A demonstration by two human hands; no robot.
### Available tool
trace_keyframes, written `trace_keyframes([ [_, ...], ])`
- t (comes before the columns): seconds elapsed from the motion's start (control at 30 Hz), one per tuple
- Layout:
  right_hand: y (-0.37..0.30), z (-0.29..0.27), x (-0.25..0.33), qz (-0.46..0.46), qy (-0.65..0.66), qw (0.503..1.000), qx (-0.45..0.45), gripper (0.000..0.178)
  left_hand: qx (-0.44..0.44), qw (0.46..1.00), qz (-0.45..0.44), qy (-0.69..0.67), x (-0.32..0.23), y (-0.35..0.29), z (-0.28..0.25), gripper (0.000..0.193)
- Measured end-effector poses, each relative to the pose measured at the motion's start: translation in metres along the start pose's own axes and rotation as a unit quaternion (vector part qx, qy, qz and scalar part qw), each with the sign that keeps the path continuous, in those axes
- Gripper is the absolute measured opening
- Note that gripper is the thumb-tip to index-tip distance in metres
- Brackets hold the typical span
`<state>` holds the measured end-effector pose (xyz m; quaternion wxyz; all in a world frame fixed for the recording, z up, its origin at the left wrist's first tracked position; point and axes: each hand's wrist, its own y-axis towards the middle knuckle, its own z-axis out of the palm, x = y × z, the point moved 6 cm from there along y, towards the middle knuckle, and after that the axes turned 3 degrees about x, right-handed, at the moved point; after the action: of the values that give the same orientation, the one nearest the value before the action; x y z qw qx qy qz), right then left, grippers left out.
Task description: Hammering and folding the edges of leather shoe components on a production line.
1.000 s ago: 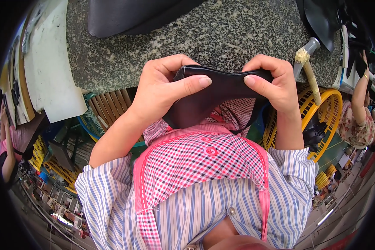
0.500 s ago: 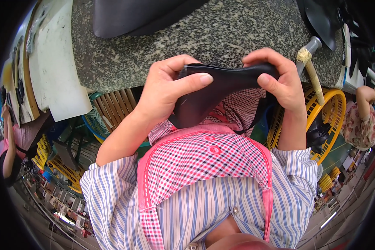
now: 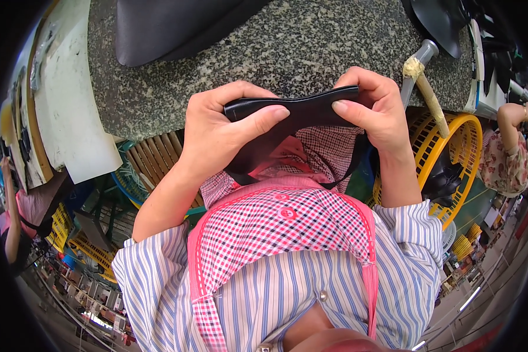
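Observation:
A pliable black leather piece [image 3: 311,111] is stretched between my two hands in front of the stone table's near edge, above my apron. My left hand [image 3: 217,126] grips its left end, thumb on the near face and fingers behind. On the right end, my right hand [image 3: 381,111] pinches it the same way, thumb pressed toward the middle. The upper edge looks folded and dips slightly between the thumbs. Its lower part hangs toward my lap, partly hidden by the left hand.
The speckled stone table [image 3: 264,64] bears larger black leather pieces [image 3: 164,35] at the far left and more black pieces [image 3: 437,26] at right. A hammer [image 3: 431,97] overhangs the right edge above a yellow basket [image 3: 476,152]. A slatted wooden seat [image 3: 155,158] stands left. People are at both sides.
My right hand has come closer to my left along the leather piece, and its right end now shows a straight upper edge. The piece has turned, hiding more of its lower part.

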<state>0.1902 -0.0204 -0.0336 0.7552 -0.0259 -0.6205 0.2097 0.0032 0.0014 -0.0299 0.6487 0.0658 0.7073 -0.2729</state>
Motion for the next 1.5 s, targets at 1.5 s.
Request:
trace_keyframes([
  [1.5,0.011,-0.002,0.015,-0.067,-0.106,0.991,-0.052,0.054,-0.095,0.964,0.178,-0.172,-0.020,0.011,-0.004,0.066],
])
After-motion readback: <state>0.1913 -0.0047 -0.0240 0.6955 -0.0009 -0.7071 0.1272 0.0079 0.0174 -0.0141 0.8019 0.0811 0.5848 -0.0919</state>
